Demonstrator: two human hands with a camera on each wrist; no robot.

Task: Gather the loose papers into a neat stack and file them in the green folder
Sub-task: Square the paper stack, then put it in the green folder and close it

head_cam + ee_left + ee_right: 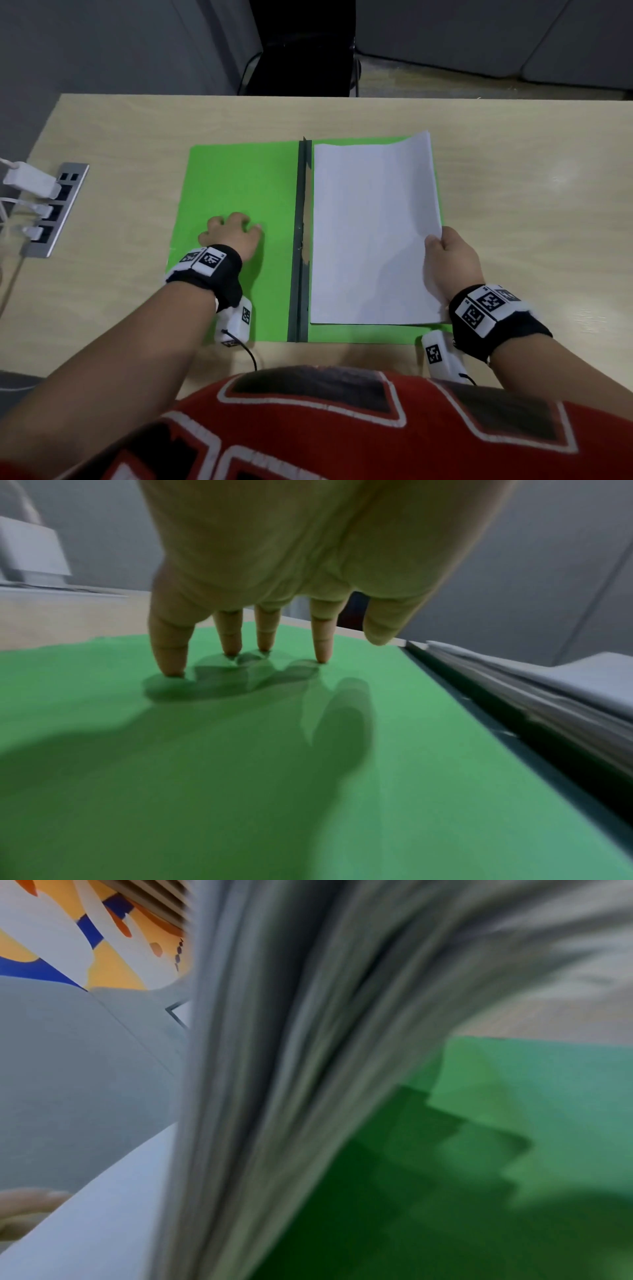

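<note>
- Left hand (233, 234): palm down, four fingertips (169, 669) planted on the surface below, thumb raised clear; forearm extended forward, wrist wearing a black band with coded markers.
- Right hand (450, 260): fingers curled, thumb on top, pinching a sheet edge; wrist banded likewise, forearm angled inward.

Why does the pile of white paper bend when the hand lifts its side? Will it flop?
Probably floppy: the paper stack curves up where the right hand grips its edge. The right wrist view shows sheets fanning apart, so they may slide. It seems light, since one hand lifts that edge.
</note>
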